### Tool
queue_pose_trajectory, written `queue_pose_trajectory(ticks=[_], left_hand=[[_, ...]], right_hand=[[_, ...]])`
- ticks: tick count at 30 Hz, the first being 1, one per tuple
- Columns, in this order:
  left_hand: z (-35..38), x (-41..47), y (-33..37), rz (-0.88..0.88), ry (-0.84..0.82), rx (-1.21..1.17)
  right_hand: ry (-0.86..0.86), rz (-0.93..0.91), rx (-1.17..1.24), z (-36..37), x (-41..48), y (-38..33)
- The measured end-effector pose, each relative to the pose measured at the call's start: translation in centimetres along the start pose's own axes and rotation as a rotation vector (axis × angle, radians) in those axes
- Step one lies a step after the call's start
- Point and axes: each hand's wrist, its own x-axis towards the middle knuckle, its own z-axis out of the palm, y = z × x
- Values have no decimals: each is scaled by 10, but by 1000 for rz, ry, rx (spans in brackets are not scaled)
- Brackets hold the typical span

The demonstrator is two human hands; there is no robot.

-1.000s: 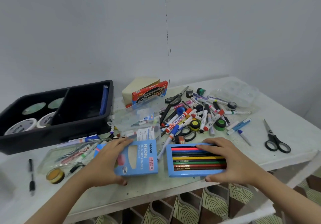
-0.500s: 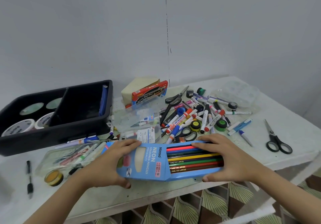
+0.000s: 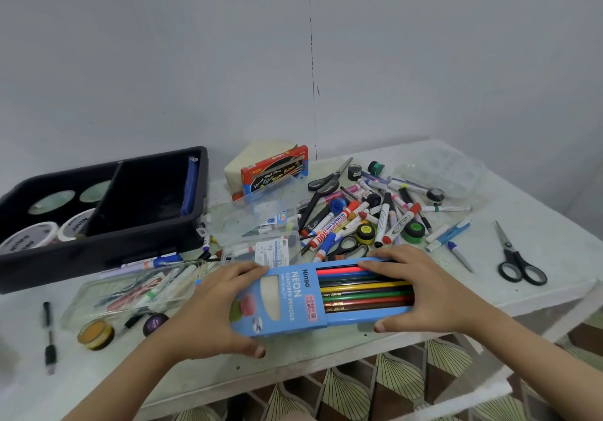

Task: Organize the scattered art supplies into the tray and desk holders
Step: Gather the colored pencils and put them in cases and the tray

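Head view: your left hand (image 3: 208,309) grips the blue sleeve (image 3: 287,303), your right hand (image 3: 427,293) grips the pencil drawer (image 3: 359,293) partly inside it, lower centre of the frame, black tray (image 3: 98,251) at left

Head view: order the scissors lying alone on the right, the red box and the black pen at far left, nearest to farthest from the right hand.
1. The black scissors, alone to the right of the right hand.
2. The red box, at the back by the wall.
3. The black pen, far left.
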Motion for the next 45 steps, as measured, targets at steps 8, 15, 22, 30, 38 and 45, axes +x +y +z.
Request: queue_pose_trajectory(ticks=[8,15,22,30,38,45], left_hand=[[14,3,15,29,59,-39],[25,-4,14,27,142,-34],[23,-10,6,24,173,-60],[11,-15,-6,47,167,-114],[11,-14,-15,44,146,-151],[7,-18,-16,59,167,-152]], right_hand=[[39,-98,-33,5,9,-15],[59,-120,-5,11,10,-18],[238,82,391,-5,4,-14],[59,112,493,-15,-6,-1],[-114,32,192,-19,-7,-10],[-107,6,139,-25,-3,-21]])
